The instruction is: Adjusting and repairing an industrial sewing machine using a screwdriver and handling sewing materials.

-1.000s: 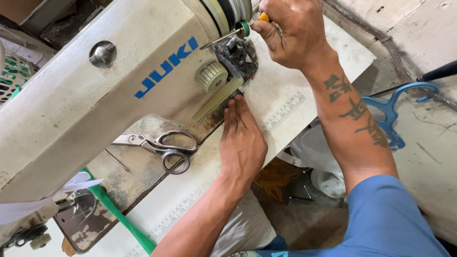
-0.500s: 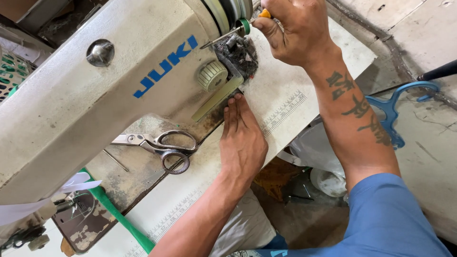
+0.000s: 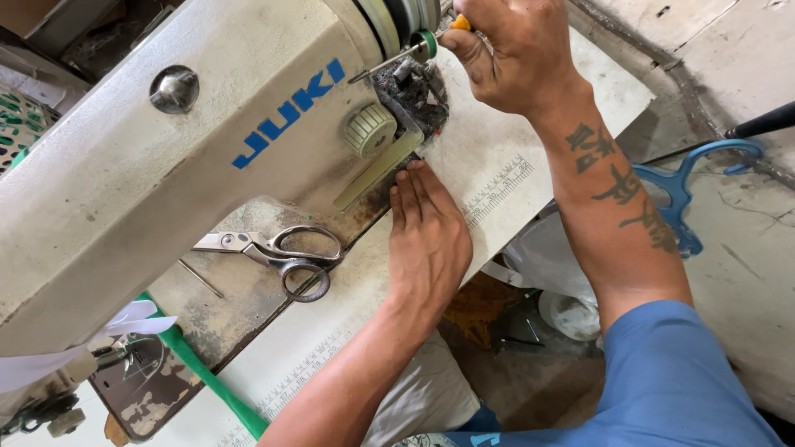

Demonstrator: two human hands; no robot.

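Right hand (image 3: 517,54) in closed grip on orange-handled screwdriver (image 3: 431,37) at 12 o'clock, tip into grimy mechanism (image 3: 414,91) | left hand (image 3: 426,236) flat, open, bracing sewing machine (image 3: 166,157) base | scissors (image 3: 277,252) parked on counter (image 3: 331,348) at 9 o'clock

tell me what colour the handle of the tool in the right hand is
Orange-yellow, with a green collar; the screwdriver shows in the head view.

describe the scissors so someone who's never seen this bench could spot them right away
Start at the big cream sewing machine lying across the table. On the worn, stained bed just below its body, to the side of the left hand pressed flat there, lie the scissors. They are all bare metal with two looped handles, blades shut, the only shiny loose tool on that patch.
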